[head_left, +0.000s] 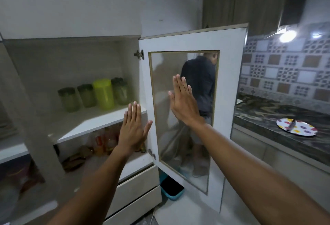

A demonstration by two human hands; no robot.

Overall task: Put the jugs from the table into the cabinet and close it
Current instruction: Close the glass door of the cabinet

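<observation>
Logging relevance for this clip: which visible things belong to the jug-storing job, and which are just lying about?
Job: four jugs on the upper shelf; open cabinet door; left hand and right hand, both flat and empty.

Lying about: spotted plate on the counter; blue bin on the floor; packets on the lower shelf.

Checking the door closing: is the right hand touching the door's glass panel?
Touching: head view shows the right hand flat against the glass panel.

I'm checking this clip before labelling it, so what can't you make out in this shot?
- Head view: lower shelf items, blurred and partly behind the left hand.
- Jars: contents too blurred to tell.
- Right hand and the cabinet door glass: whether they touch is unclear.
</observation>
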